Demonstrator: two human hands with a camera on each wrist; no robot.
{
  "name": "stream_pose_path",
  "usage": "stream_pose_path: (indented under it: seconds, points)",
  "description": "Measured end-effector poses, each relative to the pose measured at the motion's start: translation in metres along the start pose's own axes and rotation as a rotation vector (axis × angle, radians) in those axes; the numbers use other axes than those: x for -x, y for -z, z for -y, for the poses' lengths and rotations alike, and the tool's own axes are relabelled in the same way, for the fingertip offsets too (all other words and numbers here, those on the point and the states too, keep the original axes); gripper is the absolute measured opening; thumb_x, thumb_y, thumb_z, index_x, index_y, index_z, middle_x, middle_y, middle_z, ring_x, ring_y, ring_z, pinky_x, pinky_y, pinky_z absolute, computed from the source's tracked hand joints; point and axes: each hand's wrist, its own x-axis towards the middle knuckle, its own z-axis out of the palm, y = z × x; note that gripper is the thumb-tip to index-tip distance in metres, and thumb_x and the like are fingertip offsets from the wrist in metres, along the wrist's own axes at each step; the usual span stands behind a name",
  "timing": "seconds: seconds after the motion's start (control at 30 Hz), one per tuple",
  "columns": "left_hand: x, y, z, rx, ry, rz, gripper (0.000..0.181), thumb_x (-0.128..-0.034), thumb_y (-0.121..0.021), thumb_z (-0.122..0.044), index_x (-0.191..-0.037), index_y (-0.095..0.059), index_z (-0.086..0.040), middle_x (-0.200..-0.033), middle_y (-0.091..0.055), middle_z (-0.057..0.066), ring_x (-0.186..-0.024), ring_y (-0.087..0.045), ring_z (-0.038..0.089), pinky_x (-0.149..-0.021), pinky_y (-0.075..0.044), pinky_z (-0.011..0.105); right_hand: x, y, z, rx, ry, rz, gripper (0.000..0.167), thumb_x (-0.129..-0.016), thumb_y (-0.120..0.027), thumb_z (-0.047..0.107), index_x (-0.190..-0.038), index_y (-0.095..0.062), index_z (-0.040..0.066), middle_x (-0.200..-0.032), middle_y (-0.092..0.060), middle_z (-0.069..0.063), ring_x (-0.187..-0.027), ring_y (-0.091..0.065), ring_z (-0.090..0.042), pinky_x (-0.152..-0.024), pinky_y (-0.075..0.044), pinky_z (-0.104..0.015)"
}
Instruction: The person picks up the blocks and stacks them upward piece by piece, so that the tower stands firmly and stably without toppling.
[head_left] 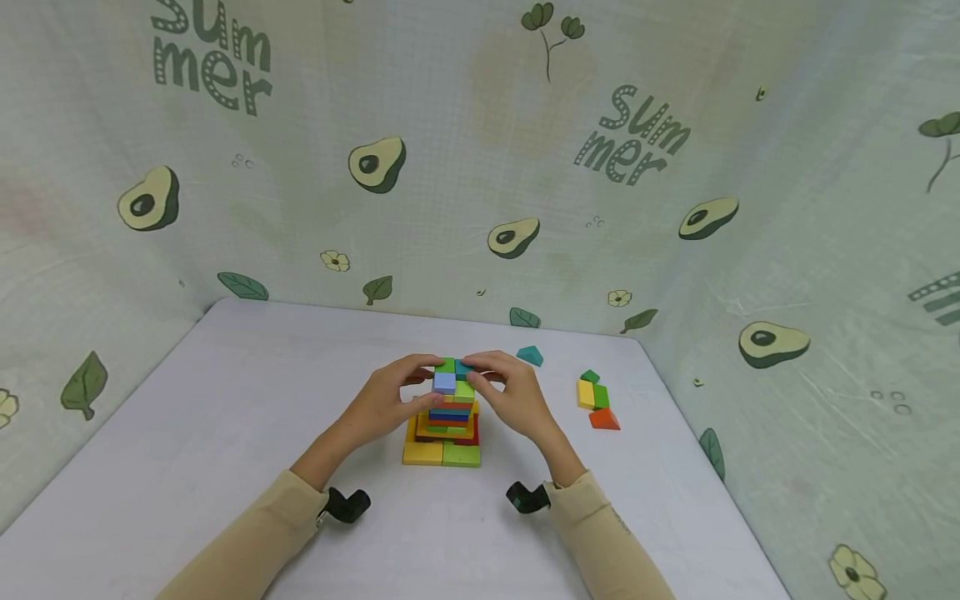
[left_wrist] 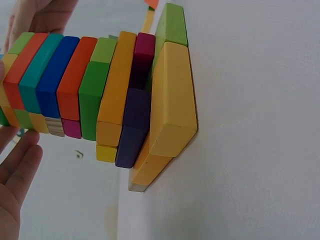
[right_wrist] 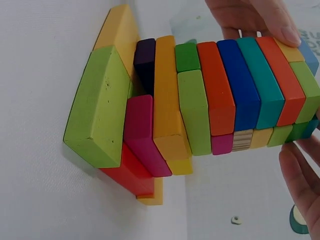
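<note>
A tower of colourful wooden blocks (head_left: pixel 450 421) stands upright on the table, wide at its base and narrower above. My left hand (head_left: pixel 390 392) holds the tower's upper left side, thumb at the front and fingers toward the back. The thumb touches a yellow block (right_wrist: pixel 287 51) near the top. On the other side, my right hand (head_left: pixel 513 392) pinches a teal block (head_left: pixel 463 369) at the top right corner, partly covered by its fingers. Beside it on top sit a green block (head_left: pixel 446 365) and a light blue block (head_left: pixel 444 383).
Loose blocks lie right of the tower: a teal wedge (head_left: pixel 530 356), a yellow block (head_left: pixel 585 394), a green block (head_left: pixel 601 397), a small dark green piece (head_left: pixel 590 376) and an orange wedge (head_left: pixel 604 419). A printed cloth (head_left: pixel 442 258) hangs behind the white table (head_left: pixel 225 400).
</note>
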Motion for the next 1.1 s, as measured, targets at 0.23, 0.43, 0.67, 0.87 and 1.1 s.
stream_pose_path:
  seconds: [0.23,0.43,0.67,0.87,1.1]
  points:
    - [-0.001,0.0,-0.001,-0.003,0.001,0.001,0.055,-0.0963,-0.081,-0.036,-0.145,-0.059,-0.022,-0.144,-0.065,0.0,-0.128,-0.067,0.026,-0.108,-0.056,0.046,0.0,0.0,-0.001,-0.006,-0.003,-0.001,0.028,-0.104,-0.072,0.017,-0.131,-0.075,0.016,-0.129,-0.073,0.0,-0.114,-0.071,-0.017,-0.098,-0.061,-0.035]
    - [-0.001,-0.004,-0.001,0.02,0.018,-0.003,0.054,-0.0956,-0.082,-0.033,-0.143,-0.06,-0.022,-0.141,-0.067,0.002,-0.128,-0.067,0.029,-0.108,-0.055,0.049,0.004,0.01,-0.002,0.03,-0.03,0.005,0.032,-0.106,-0.069,0.024,-0.137,-0.071,0.019,-0.135,-0.07,0.002,-0.117,-0.069,-0.017,-0.1,-0.06,-0.036]
    - [0.0,-0.005,-0.002,0.027,0.047,-0.008,0.055,-0.095,-0.082,-0.036,-0.144,-0.06,-0.025,-0.14,-0.068,0.005,-0.128,-0.066,0.034,-0.106,-0.055,0.056,0.008,0.053,-0.023,0.143,-0.032,0.013,0.036,-0.103,-0.073,0.018,-0.138,-0.07,0.015,-0.135,-0.07,-0.004,-0.118,-0.07,-0.03,-0.097,-0.062,-0.042]
    - [0.001,-0.001,-0.005,0.028,0.06,0.004,0.055,-0.0956,-0.082,-0.033,-0.145,-0.059,-0.024,-0.14,-0.067,0.008,-0.128,-0.066,0.038,-0.106,-0.055,0.056,0.012,0.109,-0.068,0.298,-0.153,0.082,0.037,-0.101,-0.074,0.01,-0.137,-0.07,0.01,-0.136,-0.069,-0.012,-0.117,-0.068,-0.035,-0.096,-0.062,-0.049]
    - [0.001,-0.001,-0.004,0.008,0.063,0.007,0.056,-0.0952,-0.083,-0.031,-0.145,-0.059,-0.024,-0.141,-0.067,0.007,-0.129,-0.066,0.036,-0.106,-0.056,0.055,0.019,0.153,-0.128,0.454,-0.354,0.195,0.035,-0.103,-0.07,0.013,-0.138,-0.069,0.007,-0.141,-0.065,-0.021,-0.122,-0.063,-0.04,-0.101,-0.059,-0.055]
